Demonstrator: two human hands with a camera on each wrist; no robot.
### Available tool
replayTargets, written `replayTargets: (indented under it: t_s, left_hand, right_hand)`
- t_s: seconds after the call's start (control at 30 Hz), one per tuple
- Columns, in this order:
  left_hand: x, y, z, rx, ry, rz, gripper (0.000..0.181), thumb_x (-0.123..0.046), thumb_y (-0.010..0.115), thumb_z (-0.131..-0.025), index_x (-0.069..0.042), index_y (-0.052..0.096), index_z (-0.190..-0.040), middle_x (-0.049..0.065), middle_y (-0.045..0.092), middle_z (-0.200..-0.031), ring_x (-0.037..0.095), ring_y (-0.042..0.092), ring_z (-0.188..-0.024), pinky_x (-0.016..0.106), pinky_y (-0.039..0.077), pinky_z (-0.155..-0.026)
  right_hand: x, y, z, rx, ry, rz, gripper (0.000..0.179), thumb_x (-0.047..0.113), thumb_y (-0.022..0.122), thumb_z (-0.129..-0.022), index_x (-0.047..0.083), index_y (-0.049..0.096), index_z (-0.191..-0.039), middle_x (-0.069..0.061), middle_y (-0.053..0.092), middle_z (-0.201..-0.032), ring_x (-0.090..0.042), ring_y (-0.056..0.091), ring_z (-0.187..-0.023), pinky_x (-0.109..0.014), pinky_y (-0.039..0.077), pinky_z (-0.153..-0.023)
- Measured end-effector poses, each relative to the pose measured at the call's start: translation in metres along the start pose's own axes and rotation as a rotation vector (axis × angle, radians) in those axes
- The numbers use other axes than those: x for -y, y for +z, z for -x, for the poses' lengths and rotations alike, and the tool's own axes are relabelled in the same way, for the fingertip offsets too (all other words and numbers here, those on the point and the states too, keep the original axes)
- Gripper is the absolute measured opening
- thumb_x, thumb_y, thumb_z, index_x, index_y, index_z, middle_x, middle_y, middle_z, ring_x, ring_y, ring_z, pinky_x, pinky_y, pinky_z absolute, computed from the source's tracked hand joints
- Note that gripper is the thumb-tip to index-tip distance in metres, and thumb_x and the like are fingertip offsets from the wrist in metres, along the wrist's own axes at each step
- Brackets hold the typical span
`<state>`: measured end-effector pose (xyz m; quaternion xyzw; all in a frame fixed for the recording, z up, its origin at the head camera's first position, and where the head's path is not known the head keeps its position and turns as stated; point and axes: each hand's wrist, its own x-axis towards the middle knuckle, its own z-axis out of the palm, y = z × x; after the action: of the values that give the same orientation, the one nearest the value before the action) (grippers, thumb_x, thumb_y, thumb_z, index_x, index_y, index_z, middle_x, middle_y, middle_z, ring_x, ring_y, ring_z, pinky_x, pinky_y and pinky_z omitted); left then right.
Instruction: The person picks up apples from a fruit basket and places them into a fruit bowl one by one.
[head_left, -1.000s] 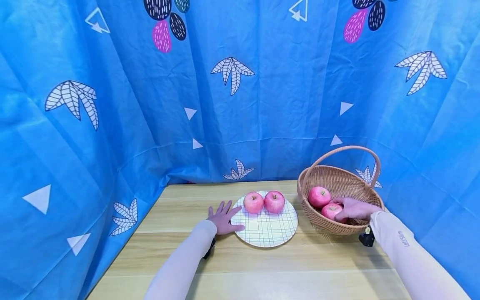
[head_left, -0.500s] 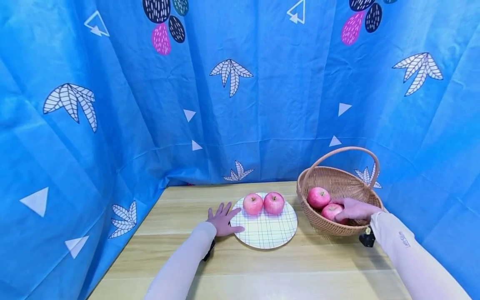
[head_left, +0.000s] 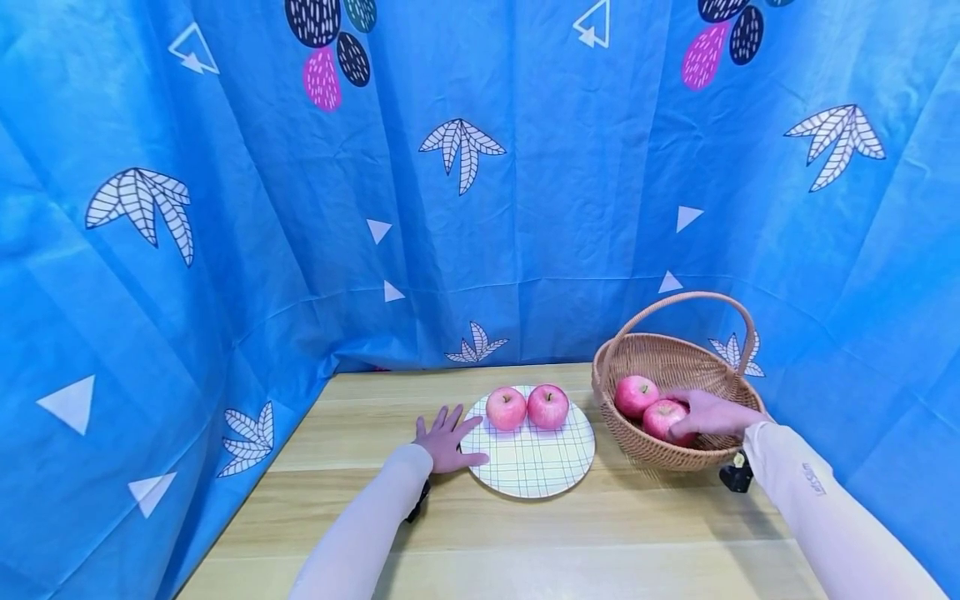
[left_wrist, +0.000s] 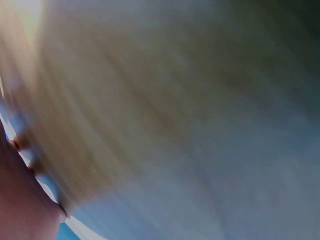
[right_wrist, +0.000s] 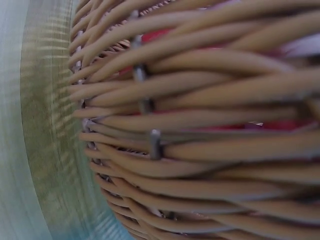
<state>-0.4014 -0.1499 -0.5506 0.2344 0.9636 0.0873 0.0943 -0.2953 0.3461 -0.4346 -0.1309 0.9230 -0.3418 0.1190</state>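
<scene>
Two pink-red apples, a left one (head_left: 506, 408) and a right one (head_left: 547, 407), sit side by side on the far part of a round white plate (head_left: 531, 467) with a grid pattern. Fingers spread, my left hand (head_left: 447, 443) rests at the plate's left rim. Inside the wicker basket (head_left: 675, 358) on the right, my right hand (head_left: 712, 414) grips an apple (head_left: 663, 418), its fingers partly hidden behind the fruit. Another apple (head_left: 636, 396) lies against it in the basket. The right wrist view is filled by the basket's woven wall (right_wrist: 210, 110), with red showing through the gaps.
The basket's arched handle (head_left: 678, 297) stands up over its opening. A light wooden table (head_left: 480, 533) carries everything. Blue patterned cloth (head_left: 480, 233) hangs behind and at both sides. The left wrist view shows mostly blurred tabletop (left_wrist: 140, 110).
My right hand and the apple it grips have risen slightly in the basket. The neighbouring apple has shifted a little. My left hand and the plate stay put.
</scene>
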Motion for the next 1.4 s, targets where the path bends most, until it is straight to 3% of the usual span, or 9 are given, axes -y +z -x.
replayTargets:
  t_s: [0.3,0.7,1.07,1.4]
  left_hand:
    - [0.004,0.004,-0.006,0.002,0.003,-0.017,0.100,-0.099,0.034,-0.072,-0.050,0.017,-0.158,0.001,0.002,-0.172,0.035,-0.003,-0.157,0.076,-0.006,-0.114]
    - [0.001,0.002,-0.003,0.004,-0.007,-0.008,0.100,-0.098,0.036,-0.073,-0.049,0.019,-0.158,0.002,0.004,-0.172,0.035,-0.002,-0.157,0.076,-0.005,-0.114]
    - [0.002,0.003,-0.003,-0.007,0.005,-0.010,0.101,-0.099,0.032,-0.073,-0.047,0.018,-0.159,0.005,0.005,-0.171,0.038,-0.002,-0.157,0.077,-0.006,-0.113]
    - [0.002,0.003,-0.004,0.012,-0.012,-0.013,0.100,-0.099,0.035,-0.072,-0.051,0.016,-0.158,0.001,0.002,-0.172,0.035,-0.004,-0.157,0.075,-0.004,-0.115]
  right_hand:
    - [0.006,-0.002,0.002,-0.017,-0.002,0.030,0.084,0.015,0.076,-0.073,-0.005,0.044,-0.147,-0.015,0.064,-0.124,-0.021,0.060,-0.104,-0.036,0.050,-0.088]
    - [0.006,-0.007,0.006,-0.057,-0.007,0.065,0.077,0.020,0.077,-0.073,0.001,0.049,-0.143,-0.012,0.065,-0.119,-0.018,0.061,-0.102,-0.032,0.051,-0.085]
    - [0.012,-0.014,0.011,-0.071,0.002,0.078,0.078,0.025,0.077,-0.079,0.001,0.046,-0.146,-0.014,0.063,-0.124,-0.022,0.060,-0.106,-0.037,0.050,-0.087]
    - [0.024,-0.020,0.018,-0.104,-0.051,0.060,0.073,0.024,0.079,-0.079,0.007,0.049,-0.143,-0.011,0.064,-0.123,-0.021,0.060,-0.104,-0.036,0.051,-0.085]
